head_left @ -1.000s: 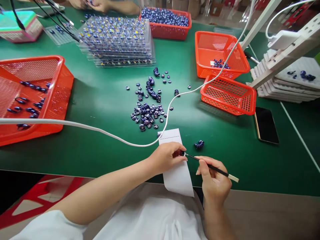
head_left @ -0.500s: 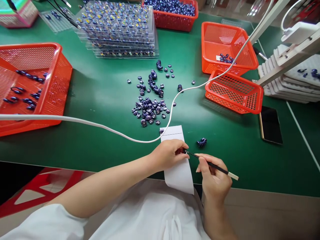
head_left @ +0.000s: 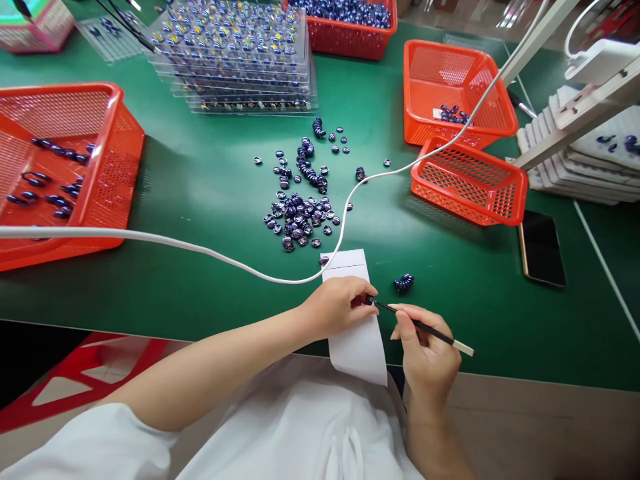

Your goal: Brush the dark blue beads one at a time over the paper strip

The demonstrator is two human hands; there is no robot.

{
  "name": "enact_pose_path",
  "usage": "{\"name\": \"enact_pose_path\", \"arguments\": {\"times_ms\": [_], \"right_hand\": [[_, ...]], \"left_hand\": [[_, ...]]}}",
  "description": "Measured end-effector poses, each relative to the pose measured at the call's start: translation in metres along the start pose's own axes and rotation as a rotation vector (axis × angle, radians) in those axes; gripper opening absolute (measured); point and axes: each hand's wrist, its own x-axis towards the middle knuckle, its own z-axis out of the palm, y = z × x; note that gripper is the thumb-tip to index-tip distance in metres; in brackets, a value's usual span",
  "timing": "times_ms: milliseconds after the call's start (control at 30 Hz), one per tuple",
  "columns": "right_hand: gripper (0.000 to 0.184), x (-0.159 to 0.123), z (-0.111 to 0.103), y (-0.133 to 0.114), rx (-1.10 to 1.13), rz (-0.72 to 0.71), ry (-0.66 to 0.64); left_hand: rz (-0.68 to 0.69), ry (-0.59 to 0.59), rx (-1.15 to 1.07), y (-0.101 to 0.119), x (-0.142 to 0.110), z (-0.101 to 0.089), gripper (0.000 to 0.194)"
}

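Note:
My left hand [head_left: 340, 307] is closed, pinching a small dark shiny piece [head_left: 370, 301] between thumb and fingertips above a white paper strip [head_left: 357, 350]. In my right hand [head_left: 429, 350] is a thin black brush [head_left: 435, 331] with a pale end, held like a pen. Its tip meets the small piece or lies right against it. A short curved cluster of dark blue pieces [head_left: 403, 283] rests on the green table right of the paper. Beyond the paper lies a loose pile of similar pieces [head_left: 300, 219], with a curved row [head_left: 310, 167] of them behind.
A white cable [head_left: 225, 263] crosses over the table in front of the pile. Orange baskets stand at left [head_left: 127, 160] and right [head_left: 417, 93]. Stacked clear trays [head_left: 250, 100] hold more pieces at the back. A phone [head_left: 543, 250] lies at right.
My right hand and the brush have shifted very slightly left and up. My left hand keeps its pinch on the small piece.

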Motion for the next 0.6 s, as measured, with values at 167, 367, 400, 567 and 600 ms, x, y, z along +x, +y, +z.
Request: {"name": "enact_pose_path", "arguments": {"times_ms": [167, 367, 400, 567, 600], "right_hand": [[0.007, -0.0001, -0.0017, 0.0055, 0.074, -0.066, -0.071], [0.011, -0.0006, -0.0026, 0.0094, 0.099, -0.121, -0.08], [0.01, -0.0007, -0.0026, 0.009, 0.095, -0.119, -0.07], [0.008, -0.0018, -0.0013, 0.0058, 0.118, -0.107, 0.026], [0.007, -0.002, -0.0011, 0.0054, 0.12, -0.101, 0.024]], "left_hand": [[-0.001, -0.005, -0.01, -0.0003, 0.0012, -0.0003, 0.017], [-0.01, 0.001, -0.031, -0.0001, 0.0023, 0.0, 0.018], [-0.01, 0.002, -0.031, -0.0004, 0.0022, 0.0002, 0.018], [0.011, 0.007, -0.022, -0.0021, 0.0016, 0.0011, 0.019], [0.012, 0.008, -0.022, -0.0022, 0.0015, 0.0012, 0.019]]}}
